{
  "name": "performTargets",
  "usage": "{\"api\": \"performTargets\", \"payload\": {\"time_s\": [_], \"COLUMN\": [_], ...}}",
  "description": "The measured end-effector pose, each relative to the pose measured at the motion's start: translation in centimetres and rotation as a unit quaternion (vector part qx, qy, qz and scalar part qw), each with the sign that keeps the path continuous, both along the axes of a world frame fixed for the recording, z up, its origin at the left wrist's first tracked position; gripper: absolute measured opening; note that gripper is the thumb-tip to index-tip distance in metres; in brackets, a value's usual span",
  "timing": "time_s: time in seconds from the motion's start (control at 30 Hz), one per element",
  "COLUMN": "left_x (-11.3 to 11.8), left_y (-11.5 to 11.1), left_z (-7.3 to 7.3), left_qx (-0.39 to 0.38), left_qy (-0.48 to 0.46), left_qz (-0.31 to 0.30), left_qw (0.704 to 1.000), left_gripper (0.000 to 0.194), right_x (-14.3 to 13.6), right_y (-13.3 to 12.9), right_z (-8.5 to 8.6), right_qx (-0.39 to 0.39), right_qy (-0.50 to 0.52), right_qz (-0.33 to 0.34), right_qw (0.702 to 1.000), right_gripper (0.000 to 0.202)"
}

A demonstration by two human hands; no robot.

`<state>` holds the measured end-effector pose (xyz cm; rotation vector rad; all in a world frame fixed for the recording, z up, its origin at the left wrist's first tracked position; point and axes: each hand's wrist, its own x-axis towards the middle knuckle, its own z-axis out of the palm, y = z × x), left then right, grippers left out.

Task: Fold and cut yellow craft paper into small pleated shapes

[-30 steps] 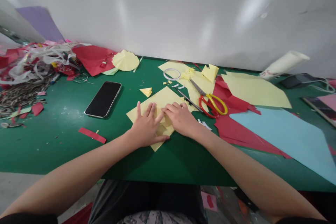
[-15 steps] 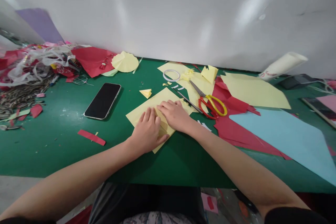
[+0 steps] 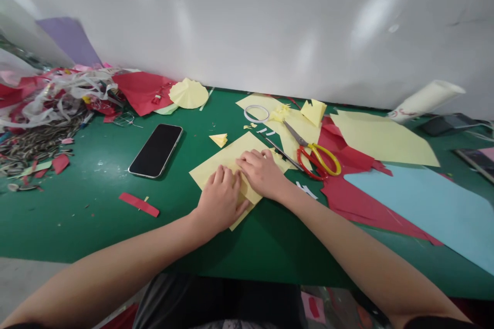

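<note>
A pale yellow sheet of paper (image 3: pixel 216 162) lies at an angle on the green table, with a folded part beneath my hands. My left hand (image 3: pixel 219 198) presses on its lower left part, fingers bent and close together, thumb reaching right. My right hand (image 3: pixel 262 172) rests on the sheet beside it, fingers curled, fingertips near those of the left. What the right fingertips hold, if anything, is hidden. Right of the sheet lie scissors (image 3: pixel 316 157) with red and yellow handles, a thin metal tool (image 3: pixel 283 151) and white paper strips (image 3: pixel 306 190).
A black phone (image 3: pixel 156 150) and a red strip (image 3: pixel 139 204) lie on the left. A white tape ring (image 3: pixel 256 113) is behind the sheet. Red paper (image 3: pixel 347 195), blue paper (image 3: pixel 424 200) and a white roll (image 3: pixel 426 100) are on the right. Tangled scraps (image 3: pixel 57 97) fill the far left.
The view has shifted slightly, so everything appears a little further right and lower. Both hands remain on the yellow sheet, with the left fingers drawn in slightly.
</note>
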<state>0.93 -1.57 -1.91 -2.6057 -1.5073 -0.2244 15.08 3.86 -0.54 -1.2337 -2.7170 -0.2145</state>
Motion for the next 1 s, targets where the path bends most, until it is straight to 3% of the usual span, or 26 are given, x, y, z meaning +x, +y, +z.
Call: {"api": "performTargets", "payload": {"time_s": [0.17, 0.3, 0.5, 1.0], "left_x": [0.3, 0.5, 0.4, -0.2], "left_y": [-0.6, -0.7, -0.4, 0.5], "left_z": [0.7, 0.9, 0.9, 0.3], "left_qx": [0.009, 0.021, 0.018, 0.034], "left_qy": [-0.01, -0.013, -0.014, 0.0], "left_qz": [0.06, 0.08, 0.066, 0.022], "left_qw": [0.998, 0.997, 0.998, 0.999], "left_gripper": [0.055, 0.05, 0.041, 0.057], "right_x": [-0.4, -1.0, -1.6, 0.3], "right_y": [1.0, 1.2, 1.0, 0.8], "right_z": [1.2, 1.2, 0.6, 0.2], "right_qx": [0.012, -0.01, -0.04, -0.017], "right_qy": [0.046, 0.039, 0.027, -0.006], "right_qz": [0.003, 0.027, 0.043, 0.056], "right_qw": [0.999, 0.999, 0.998, 0.998], "right_gripper": [0.02, 0.023, 0.025, 0.024]}}
